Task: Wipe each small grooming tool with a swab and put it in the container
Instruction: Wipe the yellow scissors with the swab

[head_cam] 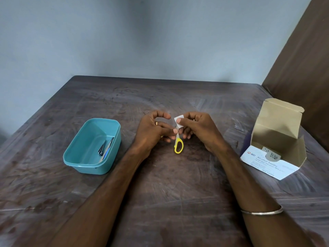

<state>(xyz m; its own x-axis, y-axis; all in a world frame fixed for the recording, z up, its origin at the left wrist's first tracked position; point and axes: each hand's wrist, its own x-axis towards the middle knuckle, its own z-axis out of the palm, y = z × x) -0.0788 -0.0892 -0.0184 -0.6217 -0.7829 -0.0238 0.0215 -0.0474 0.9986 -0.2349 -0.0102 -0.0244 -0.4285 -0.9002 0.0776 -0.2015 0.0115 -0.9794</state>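
Small scissors with yellow handles point(178, 145) hang handle-down above the middle of the table. My left hand point(153, 132) grips them near the pivot with its fingertips. My right hand point(197, 129) pinches a white swab point(179, 120) folded over the scissors' blades, which are hidden under it. To the left stands a teal plastic container point(78, 157). Inside it, against the right wall, lie a metal nail clipper point(101, 148) and a dark tool with a blue end point(107, 148).
An open cardboard box of alcohol swabs point(272, 157) sits at the right, lid flap standing up. The dark wooden table point(160, 184) meets a grey wall at the back and a brown panel at the far right.
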